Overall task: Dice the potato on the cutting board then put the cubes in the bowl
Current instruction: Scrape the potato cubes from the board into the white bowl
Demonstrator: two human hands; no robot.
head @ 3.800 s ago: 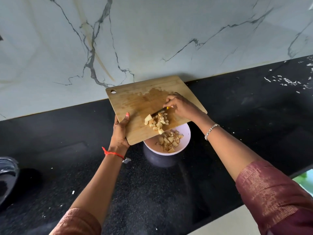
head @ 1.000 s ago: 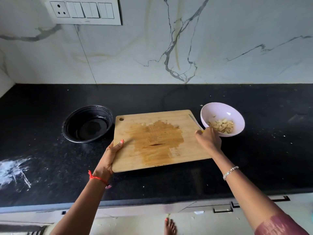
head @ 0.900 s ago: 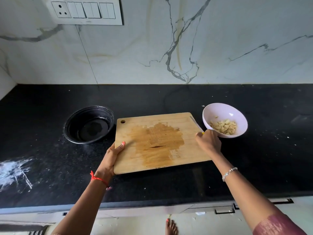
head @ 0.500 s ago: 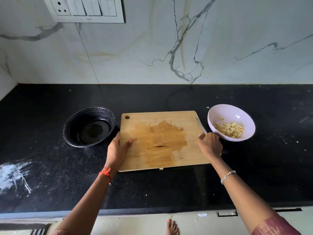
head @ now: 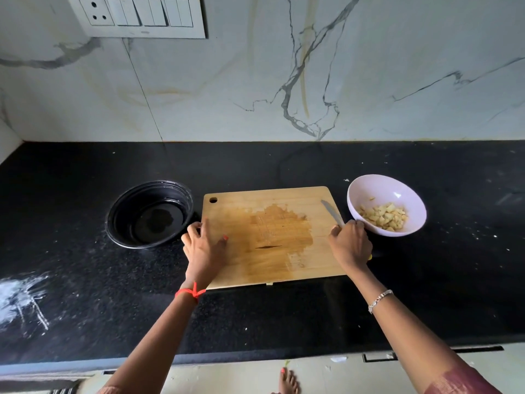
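The wooden cutting board [head: 272, 220] lies flat on the black counter, bare except for a wet stain in its middle. To its right stands a pale pink bowl [head: 369, 189] holding several potato cubes [head: 383, 216]. My right hand [head: 350, 245] grips the handle of a knife [head: 331, 212] at the board's right edge, the blade pointing away over the board. My left hand [head: 203, 248] rests on the board's left edge with the fingers spread loosely.
A black round bowl [head: 149, 214] sits just left of the board. The marble wall with a switch panel [head: 136, 15] rises behind the counter. White powder smears [head: 20, 297] mark the counter at the far left. A bare foot [head: 287, 379] shows below the counter edge.
The board went from tilted over the bowl, cubes scraped off, to flat on the counter. In the last second my left hand shifted from gripping the board's edge to resting on it.
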